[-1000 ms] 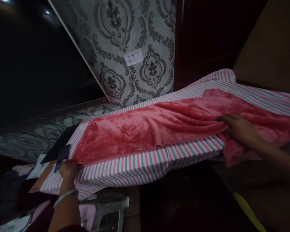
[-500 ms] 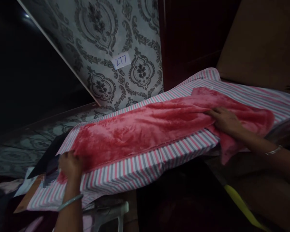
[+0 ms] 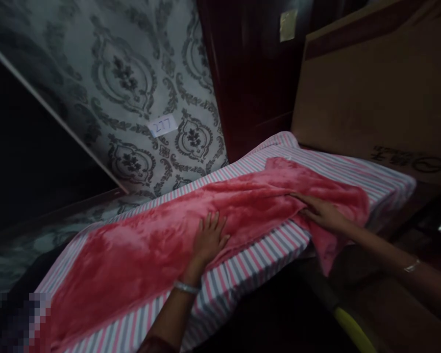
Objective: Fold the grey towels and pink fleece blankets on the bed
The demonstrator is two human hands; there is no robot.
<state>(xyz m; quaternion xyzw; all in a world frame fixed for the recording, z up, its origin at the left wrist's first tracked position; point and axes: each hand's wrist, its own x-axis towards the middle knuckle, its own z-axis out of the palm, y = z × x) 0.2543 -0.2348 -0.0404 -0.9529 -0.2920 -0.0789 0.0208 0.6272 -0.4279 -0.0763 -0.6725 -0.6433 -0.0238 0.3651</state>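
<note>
A red, plush fabric piece (image 3: 132, 255), whose exact kind I cannot make out, lies spread lengthwise over a board-like surface covered with a striped cloth (image 3: 257, 262). My left hand (image 3: 208, 238) rests flat on the middle of the plush fabric, its fingers spread. Farther right, my right hand (image 3: 321, 213) lies on the same fabric with fingers stretched out and apart, at a spot where creases run together. Beyond that hand the fabric bunches, and a corner droops over the front edge.
Behind the surface stands a patterned wall with a paper label (image 3: 163, 126) reading 277. A dark red door (image 3: 253, 83) and a big cardboard box (image 3: 367, 93) are at the back right. Dark panel (image 3: 29, 132) on the left; yellow strip (image 3: 353, 328) low down at right.
My left hand has moved from the fabric's left end to its middle and now lies flat. My right hand stays at the same creased spot. The view has shifted to the right.
</note>
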